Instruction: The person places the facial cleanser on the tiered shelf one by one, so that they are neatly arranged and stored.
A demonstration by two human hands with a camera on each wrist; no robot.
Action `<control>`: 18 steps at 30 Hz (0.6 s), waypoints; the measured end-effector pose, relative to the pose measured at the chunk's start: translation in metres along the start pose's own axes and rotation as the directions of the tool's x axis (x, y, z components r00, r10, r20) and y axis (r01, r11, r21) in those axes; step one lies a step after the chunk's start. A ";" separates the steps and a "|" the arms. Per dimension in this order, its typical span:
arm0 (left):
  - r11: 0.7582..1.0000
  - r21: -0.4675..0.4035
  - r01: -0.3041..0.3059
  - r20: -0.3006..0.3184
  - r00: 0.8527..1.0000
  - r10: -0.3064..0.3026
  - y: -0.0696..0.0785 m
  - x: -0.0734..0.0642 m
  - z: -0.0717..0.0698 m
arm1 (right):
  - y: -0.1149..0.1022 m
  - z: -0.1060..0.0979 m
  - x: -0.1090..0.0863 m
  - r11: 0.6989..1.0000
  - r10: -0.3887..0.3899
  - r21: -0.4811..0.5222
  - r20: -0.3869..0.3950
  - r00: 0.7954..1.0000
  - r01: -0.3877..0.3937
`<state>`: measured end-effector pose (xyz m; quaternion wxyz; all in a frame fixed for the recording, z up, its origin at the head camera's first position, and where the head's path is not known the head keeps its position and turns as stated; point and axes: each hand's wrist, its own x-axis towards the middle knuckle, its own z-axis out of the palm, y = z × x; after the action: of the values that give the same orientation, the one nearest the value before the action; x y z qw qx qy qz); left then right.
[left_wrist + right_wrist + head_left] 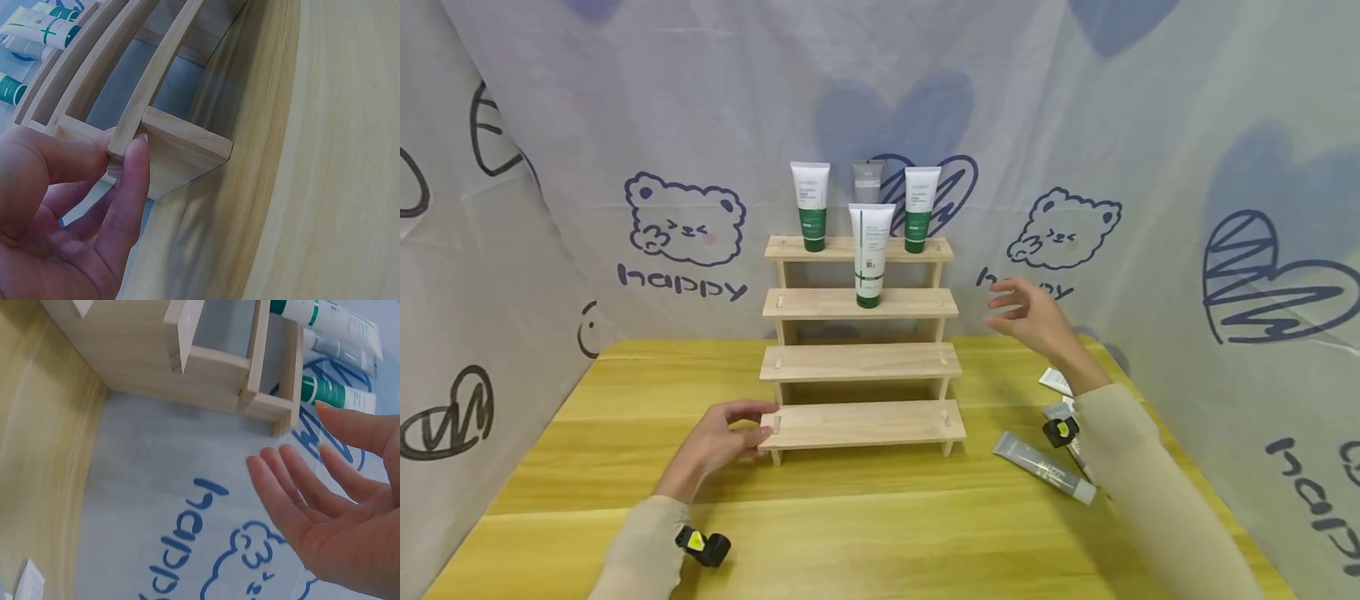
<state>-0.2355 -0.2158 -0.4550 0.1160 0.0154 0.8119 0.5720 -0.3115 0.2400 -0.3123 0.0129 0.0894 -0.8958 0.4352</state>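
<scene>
At left, the nearest step of a four-tier wooden display rack (861,362) is pinched at its end by the left hand (721,437), presumably for steadiness. At centre, white-and-green squeeze tubes (871,250) are stood cap-down on the two upper tiers, labels forward, apparently for legibility. At right, the right hand (1032,318) is held empty, fingers parted; nearer, a grey tube (1037,464) is laid on the table (880,525).

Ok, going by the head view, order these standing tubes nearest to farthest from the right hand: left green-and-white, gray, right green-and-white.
1. Right green-and-white tube: right part of the top shelf, nearest the right hand.
2. Gray tube: middle, partly hidden behind the white tube.
3. Left green-and-white tube: left part.
</scene>
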 end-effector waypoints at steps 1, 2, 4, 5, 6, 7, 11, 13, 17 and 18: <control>1.000 -0.002 0.002 -0.001 1.000 -0.002 0.000 0.000 0.000 | 0.002 -0.001 -0.003 1.000 0.004 -0.018 0.005 1.000 -0.004; 1.000 -0.001 0.004 -0.004 1.000 -0.004 -0.001 0.000 0.000 | 0.004 -0.003 -0.005 0.999 0.005 -0.039 0.012 1.000 -0.005; 1.000 -0.002 0.001 -0.011 1.000 -0.001 -0.001 -0.001 0.000 | 0.009 -0.005 -0.009 0.998 0.004 -0.068 0.028 1.000 -0.002; 1.000 -0.005 0.004 -0.016 1.000 -0.004 -0.001 -0.001 0.000 | 0.012 -0.007 -0.011 0.997 0.003 -0.076 0.039 0.999 0.000; 1.000 -0.005 0.001 -0.018 1.000 -0.001 -0.002 -0.001 0.001 | 0.015 -0.008 -0.013 0.997 -0.002 -0.083 0.049 0.999 0.006; 1.000 -0.006 0.002 -0.021 1.000 -0.002 -0.002 -0.001 0.001 | 0.018 -0.009 -0.015 0.996 0.001 -0.089 0.060 0.998 0.004; 1.000 0.000 0.002 -0.021 1.000 -0.002 -0.002 -0.001 0.002 | 0.029 -0.016 -0.022 0.995 0.016 -0.097 0.101 0.995 -0.007; 1.000 0.005 0.001 -0.020 1.000 -0.001 -0.001 -0.001 0.003 | 0.033 -0.019 -0.025 0.994 0.031 -0.103 0.109 0.994 -0.020; 1.000 0.008 0.001 -0.026 1.000 -0.001 -0.002 -0.001 0.003 | 0.041 -0.025 -0.031 0.989 0.064 -0.137 0.101 0.993 -0.049; 1.000 0.008 0.001 -0.025 1.000 -0.001 -0.002 -0.001 0.003 | 0.044 -0.027 -0.033 0.988 0.072 -0.145 0.100 0.992 -0.057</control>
<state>-0.2338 -0.2140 -0.4579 0.1062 0.0083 0.8155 0.5689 -0.2881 0.2924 -0.3329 -0.0418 0.0820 -0.9263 0.3653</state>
